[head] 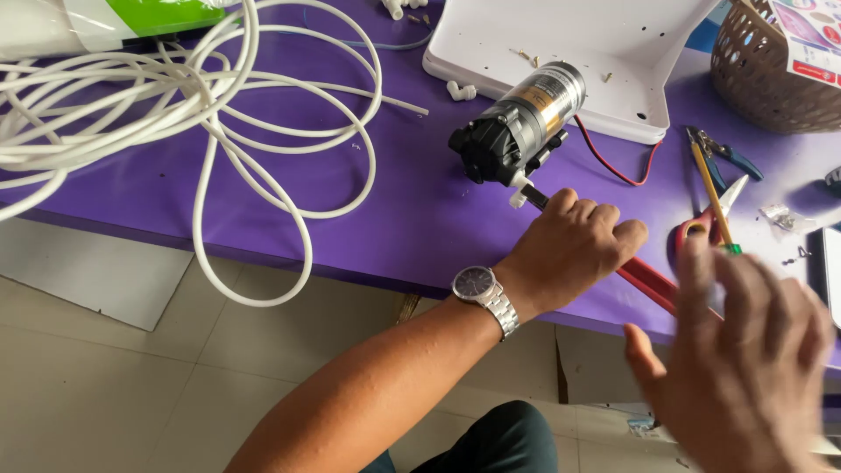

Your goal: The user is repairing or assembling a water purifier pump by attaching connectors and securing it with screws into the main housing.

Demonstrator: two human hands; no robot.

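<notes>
My left hand [574,245], with a silver wristwatch [480,287] on the wrist, is closed around a red-handled wrench [650,282]. The tool's dark jaw sits at a small white fitting [519,196] on the front of a black and silver pump [519,123] that lies on the purple table [412,219]. My right hand [745,359] is blurred in the lower right, fingers spread and holding nothing, hovering in front of the table edge near red-handled scissors [692,232].
White tubing [175,96] loops over the table's left side and hangs off the edge. A white housing panel [604,52] lies behind the pump, with a red wire [613,165] beside it. A yellow screwdriver [710,193], blue pliers [727,159] and a brown basket [766,83] are at right.
</notes>
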